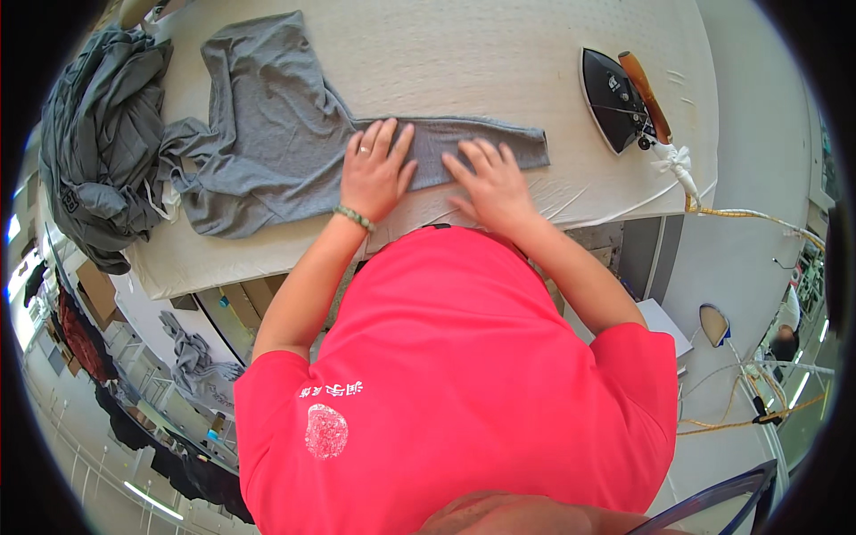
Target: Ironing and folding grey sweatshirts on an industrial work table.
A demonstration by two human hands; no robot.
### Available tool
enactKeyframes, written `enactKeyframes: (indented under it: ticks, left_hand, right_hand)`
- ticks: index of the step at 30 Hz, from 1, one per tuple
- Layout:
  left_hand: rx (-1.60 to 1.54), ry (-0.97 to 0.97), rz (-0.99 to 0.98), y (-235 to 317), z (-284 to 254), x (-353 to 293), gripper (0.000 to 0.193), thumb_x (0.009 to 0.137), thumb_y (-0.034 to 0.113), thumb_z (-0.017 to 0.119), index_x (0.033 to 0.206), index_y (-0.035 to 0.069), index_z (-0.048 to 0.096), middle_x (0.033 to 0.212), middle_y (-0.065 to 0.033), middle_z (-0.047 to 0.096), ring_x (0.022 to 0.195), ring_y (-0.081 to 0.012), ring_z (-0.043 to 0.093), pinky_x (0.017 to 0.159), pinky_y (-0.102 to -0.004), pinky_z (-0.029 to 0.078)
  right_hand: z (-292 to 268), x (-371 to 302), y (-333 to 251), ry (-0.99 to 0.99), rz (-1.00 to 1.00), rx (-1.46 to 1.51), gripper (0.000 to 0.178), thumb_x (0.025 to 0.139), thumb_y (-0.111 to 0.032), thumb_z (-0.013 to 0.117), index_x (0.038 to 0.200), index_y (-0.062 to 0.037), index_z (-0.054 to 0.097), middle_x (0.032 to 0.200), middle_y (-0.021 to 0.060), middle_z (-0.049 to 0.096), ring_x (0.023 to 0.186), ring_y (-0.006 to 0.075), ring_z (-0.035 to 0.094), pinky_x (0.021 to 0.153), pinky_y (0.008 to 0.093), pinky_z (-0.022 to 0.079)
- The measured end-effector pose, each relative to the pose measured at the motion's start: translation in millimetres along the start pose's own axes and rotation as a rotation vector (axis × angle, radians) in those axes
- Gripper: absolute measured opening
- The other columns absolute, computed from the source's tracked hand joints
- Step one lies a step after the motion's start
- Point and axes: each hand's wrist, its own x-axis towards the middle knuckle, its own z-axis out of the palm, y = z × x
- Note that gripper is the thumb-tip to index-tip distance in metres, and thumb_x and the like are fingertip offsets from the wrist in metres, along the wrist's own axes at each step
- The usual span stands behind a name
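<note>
A grey knit garment (267,116) lies spread on the cloth-covered table (446,53), one long sleeve (432,147) stretched out to the right. My left hand (374,169) rests flat on the sleeve near where it joins the body, fingers extended. Further along the sleeve, toward the cuff, my right hand (490,183) touches the fabric with its fingers spread, slightly blurred. Neither hand grips anything. The garment's left part is bunched and wrinkled.
An iron (615,98) with a wooden handle lies at the table's right, its cord (758,220) running off rightward. A heap of dark grey clothes (102,143) sits at the left edge. Another iron (713,325) is lower right. A person (785,343) appears at far right.
</note>
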Motion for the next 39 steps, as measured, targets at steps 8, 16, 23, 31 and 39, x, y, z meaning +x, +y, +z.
enactKeyframes:
  ticks: [8, 16, 23, 31, 39]
  left_hand:
    - [-0.03, 0.008, -0.005, 7.2, 8.8, 3.6, 0.061, 0.091, 0.035, 0.071, 0.147, 0.014, 0.057, 0.147, -0.0128, 0.052, 0.138, -0.0301, 0.049, 0.115, -0.0511, 0.037]
    - [0.017, 0.028, -0.02, -36.9, 2.0, -5.2, 0.059, 0.095, 0.033, 0.067, 0.15, 0.014, 0.054, 0.152, -0.0134, 0.051, 0.143, -0.03, 0.046, 0.12, -0.0509, 0.033]
    - [0.143, -0.017, 0.102, -66.6, 0.5, 12.9, 0.058, 0.097, 0.029, 0.065, 0.152, 0.014, 0.053, 0.159, -0.0117, 0.046, 0.149, -0.0287, 0.042, 0.122, -0.0492, 0.031]
    - [-0.025, -0.049, 0.174, 4.4, 25.4, 16.2, 0.055, 0.095, 0.023, 0.066, 0.148, 0.01, 0.055, 0.157, -0.0119, 0.049, 0.149, -0.0288, 0.042, 0.125, -0.0498, 0.029]
    - [-0.25, 0.09, 0.103, 31.2, 37.8, 30.8, 0.044, 0.092, 0.016, 0.071, 0.134, 0.008, 0.065, 0.146, -0.011, 0.059, 0.14, -0.0303, 0.051, 0.12, -0.05, 0.035]
  right_hand:
    - [7.3, 42.0, 8.8, 0.048, 0.207, -0.151, 0.07, 0.08, -0.041, 0.082, 0.143, -0.0165, 0.06, 0.146, 0.0155, 0.052, 0.136, 0.0335, 0.049, 0.106, 0.0553, 0.044]
    - [22.5, 42.5, -15.2, 0.068, 0.127, -0.082, 0.07, 0.082, -0.045, 0.08, 0.142, -0.0165, 0.061, 0.148, 0.0165, 0.052, 0.135, 0.0332, 0.049, 0.096, 0.0508, 0.047]
    - [25.6, 41.7, -4.4, 0.091, 0.109, -0.134, 0.068, 0.085, -0.047, 0.077, 0.143, -0.0157, 0.06, 0.148, 0.0142, 0.053, 0.136, 0.0316, 0.049, 0.099, 0.0474, 0.046]
    - [1.7, -42.2, 78.5, 0.201, 0.346, -0.154, 0.054, 0.09, -0.036, 0.076, 0.138, -0.0123, 0.063, 0.143, 0.0108, 0.058, 0.131, 0.0294, 0.055, 0.103, 0.0447, 0.046]
    - [-14.1, -21.7, 116.5, 0.213, 0.7, 0.336, 0.031, 0.089, -0.027, 0.077, 0.113, -0.0076, 0.072, 0.113, 0.013, 0.073, 0.1, 0.0296, 0.071, 0.086, 0.0388, 0.055]
